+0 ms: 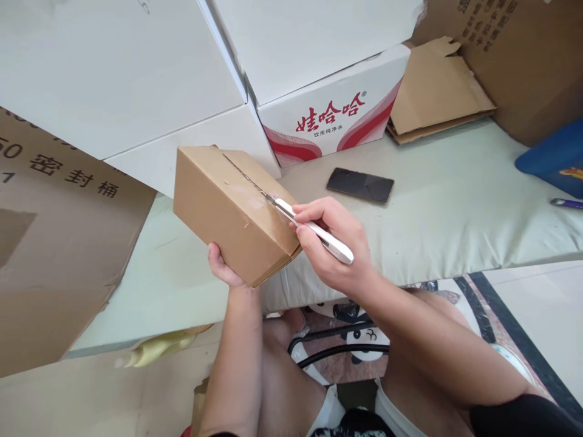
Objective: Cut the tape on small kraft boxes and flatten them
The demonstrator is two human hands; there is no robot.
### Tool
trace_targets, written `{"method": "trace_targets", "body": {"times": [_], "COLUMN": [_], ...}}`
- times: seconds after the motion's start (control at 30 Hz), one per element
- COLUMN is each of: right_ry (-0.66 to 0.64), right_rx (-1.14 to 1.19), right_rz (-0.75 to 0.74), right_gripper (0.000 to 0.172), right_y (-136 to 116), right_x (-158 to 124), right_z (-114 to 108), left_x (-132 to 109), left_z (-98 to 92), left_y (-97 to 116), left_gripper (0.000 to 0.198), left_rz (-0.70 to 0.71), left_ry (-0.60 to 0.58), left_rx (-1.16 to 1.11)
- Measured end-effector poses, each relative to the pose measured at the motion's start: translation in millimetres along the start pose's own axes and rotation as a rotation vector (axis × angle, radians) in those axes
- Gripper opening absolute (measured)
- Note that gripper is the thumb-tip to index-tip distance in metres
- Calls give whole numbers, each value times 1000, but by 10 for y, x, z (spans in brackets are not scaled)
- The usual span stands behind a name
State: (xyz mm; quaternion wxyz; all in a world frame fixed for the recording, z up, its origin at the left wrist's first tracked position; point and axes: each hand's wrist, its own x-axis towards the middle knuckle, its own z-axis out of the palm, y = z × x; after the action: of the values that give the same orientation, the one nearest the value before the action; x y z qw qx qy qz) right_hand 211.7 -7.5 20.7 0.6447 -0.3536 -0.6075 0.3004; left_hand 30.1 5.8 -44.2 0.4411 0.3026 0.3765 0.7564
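Ideally, the right hand [332, 267] gripping the cutter [330, 240] draws its blade [271, 199] shallowly along the slit [246, 176], clear of the left hand [223, 267] clasping the cardboard box [223, 209].

Carton [228, 206]: in the left hand [224, 267], over the table [455, 200]
Utility knife [334, 244]: in the right hand [339, 267], at the carton's upper face
Phone [360, 185]: on the table, before the water box [337, 133]
Folded cardboard [441, 91]: right of the water box
Large box [59, 255]: left of the carton
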Motion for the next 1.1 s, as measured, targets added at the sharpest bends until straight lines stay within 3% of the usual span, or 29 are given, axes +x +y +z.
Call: {"method": "trace_targets", "body": {"times": [0.73,0.9,1.0,1.1], "right_ry": [45,244,385,426], "right_rx": [40,220,91,-134], "right_rz": [95,-42,-145,-113], "right_gripper": [6,9,10,3], "right_y": [35,219,331,360], "right_x": [2,119,255,339], "right_z": [3,-229,-466,-623], "left_x": [45,52,46,50], "left_z": [36,28,19,11], "left_y": [-38,20,41,44], "left_gripper": [54,54,50,50], "left_rz": [21,25,23,31], "left_ry": [37,39,31,23], "left_rx": [-4,-3,-12,-16]}}
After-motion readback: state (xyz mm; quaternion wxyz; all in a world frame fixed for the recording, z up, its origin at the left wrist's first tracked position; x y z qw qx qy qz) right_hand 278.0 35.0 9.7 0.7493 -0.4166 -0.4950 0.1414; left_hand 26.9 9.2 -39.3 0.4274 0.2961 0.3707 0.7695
